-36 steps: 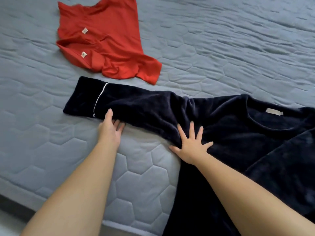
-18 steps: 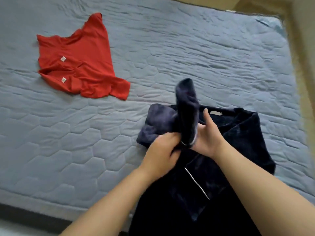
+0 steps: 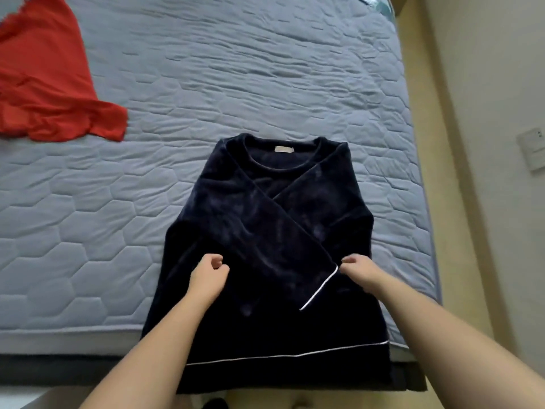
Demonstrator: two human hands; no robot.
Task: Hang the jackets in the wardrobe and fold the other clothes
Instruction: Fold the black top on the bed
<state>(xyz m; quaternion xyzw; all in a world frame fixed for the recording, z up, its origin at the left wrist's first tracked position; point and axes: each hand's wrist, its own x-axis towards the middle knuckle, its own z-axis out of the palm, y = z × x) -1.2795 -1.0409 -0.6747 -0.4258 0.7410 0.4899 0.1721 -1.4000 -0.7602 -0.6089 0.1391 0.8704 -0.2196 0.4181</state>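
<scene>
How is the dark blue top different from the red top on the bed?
The dark blue top lies flat and neat, sleeves crossed over its front; the red top lies rumpled. The dark blue top has white lines at a cuff and near the hem; the red top shows none. The dark blue top is fully in view; the red top is cut off at the left. Both lie on the grey quilted bed.

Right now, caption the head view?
Left hand and right hand at a sleeve-folded navy top on a grey bed, red shirt nearby.
</scene>
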